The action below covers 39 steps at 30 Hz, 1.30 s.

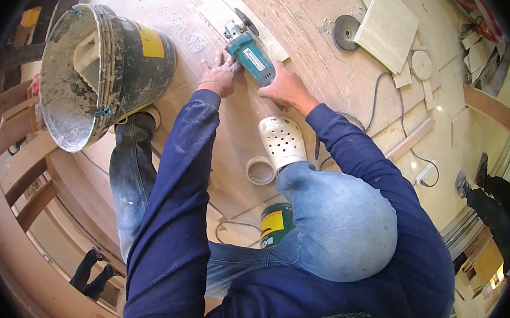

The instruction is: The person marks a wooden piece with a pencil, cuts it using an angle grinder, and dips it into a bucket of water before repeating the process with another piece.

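Observation:
A teal angle grinder (253,55) lies over a pale tile (273,42) on the dusty board floor, its dark disc (246,22) at the far end. My right hand (287,87) is wrapped round the rear of the grinder's body. Beside the grinder's head, my left hand (221,75) has its fingers spread, with the fingertips right at the tool's side. White dust coats those fingers. Just below the right hand is my cream clog (282,140), and a roll of tape (260,170) sits to its left.
A grimy bucket (141,52) stands at upper left. To the right are a loose disc (347,32), a square tile (386,28), a cable (402,104) and a wood strip (410,139). A green bucket (277,219) is under me. Another person's legs (498,207) show at far right.

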### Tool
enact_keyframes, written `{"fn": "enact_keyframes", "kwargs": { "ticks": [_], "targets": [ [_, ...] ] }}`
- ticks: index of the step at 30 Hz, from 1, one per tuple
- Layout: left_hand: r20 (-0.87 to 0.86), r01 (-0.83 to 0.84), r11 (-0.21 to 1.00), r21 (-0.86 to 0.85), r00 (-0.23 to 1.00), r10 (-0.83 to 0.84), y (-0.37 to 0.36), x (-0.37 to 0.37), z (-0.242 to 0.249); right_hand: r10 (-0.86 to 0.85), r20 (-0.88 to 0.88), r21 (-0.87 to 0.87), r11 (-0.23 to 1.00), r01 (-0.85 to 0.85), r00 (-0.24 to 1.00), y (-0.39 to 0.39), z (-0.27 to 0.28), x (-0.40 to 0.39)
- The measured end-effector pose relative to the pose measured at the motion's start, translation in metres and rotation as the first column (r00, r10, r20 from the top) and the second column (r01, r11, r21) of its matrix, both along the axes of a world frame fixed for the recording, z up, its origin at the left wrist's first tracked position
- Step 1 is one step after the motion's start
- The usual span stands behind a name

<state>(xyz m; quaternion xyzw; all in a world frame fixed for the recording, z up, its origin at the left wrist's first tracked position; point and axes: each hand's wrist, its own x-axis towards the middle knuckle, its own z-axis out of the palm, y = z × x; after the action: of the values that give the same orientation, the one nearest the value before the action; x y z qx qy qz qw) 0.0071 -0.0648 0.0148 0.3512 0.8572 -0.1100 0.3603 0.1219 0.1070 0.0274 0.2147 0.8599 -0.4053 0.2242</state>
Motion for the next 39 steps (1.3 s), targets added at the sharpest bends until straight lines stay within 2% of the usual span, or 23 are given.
{"fn": "enact_keyframes", "kwargs": {
  "ticks": [8,17,21,30,33,35,39],
  "targets": [
    [0.015,-0.008,1.0,-0.017,1.0,0.008,0.001,-0.001,-0.001,-0.015,-0.084,-0.014,1.0,0.014,0.996,0.001,-0.003,0.024],
    [-0.012,-0.032,0.998,0.06,0.999,0.033,-0.002,0.002,-0.003,-0.007,-0.036,0.009,1.0,0.008,0.999,0.005,-0.009,0.057],
    [-0.007,-0.017,0.999,0.039,1.0,0.018,-0.001,0.001,-0.001,-0.039,-0.008,-0.004,0.999,0.039,0.999,0.004,-0.003,0.052],
    [0.015,-0.01,1.0,-0.012,1.0,0.01,0.001,0.0,0.0,-0.027,-0.069,-0.007,1.0,0.027,0.997,-0.001,0.0,0.018],
    [0.013,-0.015,1.0,-0.015,1.0,0.015,0.001,-0.001,0.0,-0.017,-0.027,-0.003,1.0,0.017,0.999,-0.002,-0.002,0.017],
    [0.021,-0.015,1.0,-0.027,1.0,0.016,0.002,-0.001,0.001,-0.012,-0.141,0.007,1.0,0.013,0.99,-0.002,-0.003,0.025],
    [0.005,-0.002,1.0,-0.009,1.0,0.002,0.0,-0.001,-0.001,-0.011,-0.005,-0.009,1.0,0.011,1.0,0.002,-0.002,0.045]
  ]
}}
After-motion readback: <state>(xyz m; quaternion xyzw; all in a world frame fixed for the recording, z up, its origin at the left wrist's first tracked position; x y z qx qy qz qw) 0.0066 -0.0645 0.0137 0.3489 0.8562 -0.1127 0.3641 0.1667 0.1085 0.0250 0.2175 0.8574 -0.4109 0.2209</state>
